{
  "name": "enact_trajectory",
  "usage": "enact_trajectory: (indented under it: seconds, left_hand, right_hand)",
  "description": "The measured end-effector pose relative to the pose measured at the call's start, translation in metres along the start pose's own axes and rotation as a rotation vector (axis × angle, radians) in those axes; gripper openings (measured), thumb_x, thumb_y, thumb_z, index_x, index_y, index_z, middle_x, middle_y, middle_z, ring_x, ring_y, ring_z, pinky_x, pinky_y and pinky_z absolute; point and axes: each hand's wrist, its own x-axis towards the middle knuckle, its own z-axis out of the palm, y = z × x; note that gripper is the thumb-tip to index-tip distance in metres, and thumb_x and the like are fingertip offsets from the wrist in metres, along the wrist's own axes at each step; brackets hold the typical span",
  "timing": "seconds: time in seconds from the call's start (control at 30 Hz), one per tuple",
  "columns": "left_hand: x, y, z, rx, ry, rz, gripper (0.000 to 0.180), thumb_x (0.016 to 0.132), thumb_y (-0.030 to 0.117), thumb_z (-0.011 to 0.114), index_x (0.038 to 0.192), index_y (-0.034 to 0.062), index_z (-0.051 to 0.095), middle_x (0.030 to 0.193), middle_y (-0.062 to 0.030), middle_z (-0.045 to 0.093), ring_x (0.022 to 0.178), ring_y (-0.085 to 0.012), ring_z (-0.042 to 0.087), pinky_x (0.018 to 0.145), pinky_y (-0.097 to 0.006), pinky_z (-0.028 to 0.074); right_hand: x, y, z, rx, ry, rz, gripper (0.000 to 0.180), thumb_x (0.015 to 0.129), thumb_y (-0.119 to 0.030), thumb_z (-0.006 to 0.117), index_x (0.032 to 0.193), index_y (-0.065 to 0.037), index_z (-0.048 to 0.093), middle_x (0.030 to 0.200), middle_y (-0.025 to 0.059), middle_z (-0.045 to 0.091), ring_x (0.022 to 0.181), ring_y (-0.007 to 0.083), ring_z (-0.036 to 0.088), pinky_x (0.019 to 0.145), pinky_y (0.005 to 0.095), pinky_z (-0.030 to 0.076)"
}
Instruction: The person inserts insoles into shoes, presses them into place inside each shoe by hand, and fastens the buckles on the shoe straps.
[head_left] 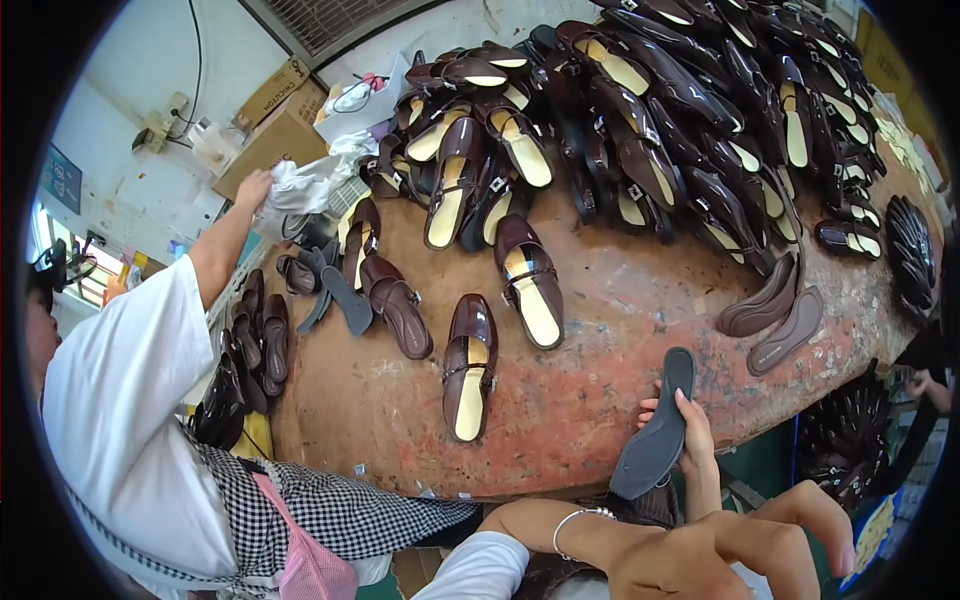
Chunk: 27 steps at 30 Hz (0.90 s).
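My right hand (pixel 688 432) is shut on a dark grey insole (pixel 655 430), held upright at the near edge of the worn reddish table (pixel 600 400). My left hand (pixel 730 550), on an arm with a thin bracelet and a white sleeve, reaches across below it with fingers apart and holds nothing. A single glossy brown shoe (pixel 470 365) with a cream lining lies on the table left of the insole. Two brown soles (pixel 775 315) lie to its upper right.
A big heap of glossy brown shoes (pixel 640 120) covers the far half of the table. A person in a white shirt and checked apron (pixel 140 400) stands at the left, one hand on white wrapping (pixel 300 185). Cardboard boxes (pixel 275 120) stand behind. More shoes (pixel 245 350) hang along the left edge.
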Motion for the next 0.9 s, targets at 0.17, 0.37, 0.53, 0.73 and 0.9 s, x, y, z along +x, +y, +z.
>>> enact_trajectory:
  seconds: [0.17, 0.37, 0.53, 0.73, 0.9]
  left_hand:
    - [-0.009, -0.012, 0.014, 0.048, 0.313, 0.038, 0.022, 0.104, 0.024, 0.057, 0.095, 0.0134, 0.074, 0.094, 0.0112, 0.071, 0.077, -0.0130, 0.067, 0.078, -0.039, 0.049]
    - [0.052, -0.026, -0.109, 0.499, -0.723, -0.662, 0.017, 0.091, 0.011, 0.061, 0.105, 0.0047, 0.069, 0.112, -0.0132, 0.067, 0.114, -0.0365, 0.063, 0.100, -0.046, 0.049]
    - [0.064, -0.116, -0.309, 1.420, 0.249, -0.656, 0.072, 0.088, 0.024, 0.079, 0.143, -0.0032, 0.041, 0.127, -0.0169, 0.047, 0.103, -0.0212, 0.056, 0.090, -0.037, 0.050]
    - [0.106, -0.161, -0.325, 1.668, 0.017, -0.491, 0.032, 0.082, 0.018, 0.080, 0.101, -0.0038, 0.065, 0.089, -0.0225, 0.071, 0.081, -0.0413, 0.069, 0.076, -0.044, 0.053]
    - [0.114, -0.089, -0.291, 1.624, -0.263, -0.248, 0.016, 0.081, 0.003, 0.068, 0.094, -0.0052, 0.064, 0.087, -0.0234, 0.066, 0.079, -0.0434, 0.064, 0.072, -0.043, 0.051]
  right_hand:
    - [-0.003, -0.002, -0.007, 0.029, 0.005, 0.012, 0.047, 0.108, -0.030, 0.049, 0.140, 0.004, 0.047, 0.107, 0.0204, 0.071, 0.087, 0.0263, 0.073, 0.078, 0.0412, 0.064]
    - [-0.002, 0.002, -0.023, 0.148, -0.092, 0.057, 0.047, 0.106, -0.027, 0.051, 0.141, 0.004, 0.046, 0.112, 0.0191, 0.070, 0.093, 0.0257, 0.071, 0.084, 0.0431, 0.062]
    - [-0.002, -0.006, -0.011, 0.297, -0.249, 0.061, 0.046, 0.104, -0.022, 0.053, 0.140, 0.005, 0.048, 0.115, 0.0139, 0.066, 0.097, 0.0219, 0.066, 0.089, 0.0467, 0.061]
    - [-0.022, -0.023, -0.007, 0.248, -0.175, 0.033, 0.054, 0.104, -0.034, 0.055, 0.139, 0.006, 0.045, 0.121, 0.0162, 0.057, 0.095, 0.0243, 0.064, 0.096, 0.0549, 0.057]
    - [-0.041, -0.044, -0.004, 0.050, -0.151, -0.058, 0.066, 0.105, -0.053, 0.045, 0.134, 0.007, 0.051, 0.107, 0.0152, 0.064, 0.090, 0.0268, 0.068, 0.084, 0.0467, 0.061]
